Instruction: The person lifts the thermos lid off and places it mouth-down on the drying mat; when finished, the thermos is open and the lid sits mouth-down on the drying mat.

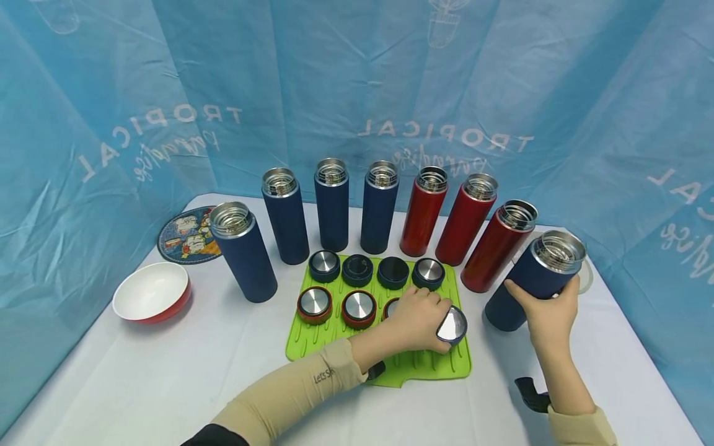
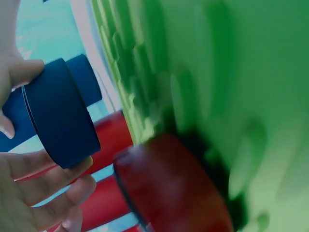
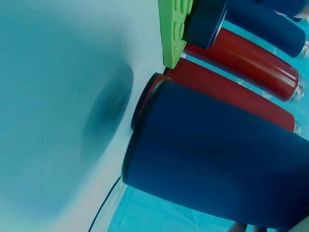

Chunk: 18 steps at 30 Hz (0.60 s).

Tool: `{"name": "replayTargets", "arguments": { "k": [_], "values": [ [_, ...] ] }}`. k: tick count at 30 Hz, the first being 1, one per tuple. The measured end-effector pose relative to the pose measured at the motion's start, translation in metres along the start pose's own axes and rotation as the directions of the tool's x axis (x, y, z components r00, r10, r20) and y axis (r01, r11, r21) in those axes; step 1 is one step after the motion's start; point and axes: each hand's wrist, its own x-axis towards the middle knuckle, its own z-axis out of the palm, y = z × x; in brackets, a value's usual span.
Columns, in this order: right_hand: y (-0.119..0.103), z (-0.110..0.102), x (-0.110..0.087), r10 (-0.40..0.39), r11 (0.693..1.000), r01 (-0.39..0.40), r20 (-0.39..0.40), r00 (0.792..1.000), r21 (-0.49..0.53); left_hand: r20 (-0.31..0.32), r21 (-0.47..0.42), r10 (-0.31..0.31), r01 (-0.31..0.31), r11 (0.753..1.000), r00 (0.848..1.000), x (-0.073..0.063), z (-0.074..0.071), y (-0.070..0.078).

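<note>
My left hand (image 1: 415, 319) pinches a navy bottle lid (image 1: 453, 327) with a silver top, over the right part of the green mat (image 1: 295, 341). In the left wrist view, thumb and fingers hold this lid (image 2: 63, 116) by its side, above the mat. A red lid (image 2: 169, 188) stands close by. My right hand (image 1: 552, 310) grips a lidless navy bottle (image 1: 532, 279) at the right, its steel mouth up and its body leaning in the head view. The base of that bottle (image 3: 207, 159) is close to the white tabletop in the right wrist view.
Lidless navy bottles (image 1: 332, 210) and red bottles (image 1: 425, 214) stand in an arc behind the mat. Several navy lids (image 1: 357, 271) line its back row; red lids (image 1: 315, 305) sit in front, one partly hidden. A bowl (image 1: 152, 291) and patterned round mat (image 1: 189, 235) lie left.
</note>
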Motion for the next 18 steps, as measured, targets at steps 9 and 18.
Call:
{"name": "replayTargets", "arguments": {
  "k": [9, 18],
  "values": [
    [0.006, -0.002, 0.007, 0.055, 0.996, -0.057, 0.029, 0.998, 0.067, 0.017, 0.042, -0.065, 0.064, 0.997, 0.998, 0.006, 0.013, 0.002],
    [0.015, -0.005, 0.012, 0.098, 0.991, -0.104, 0.075, 0.992, 0.085, 0.020, 0.044, -0.086, 0.085, 0.995, 0.996, 0.008, 0.019, -0.002]
  ]
}}
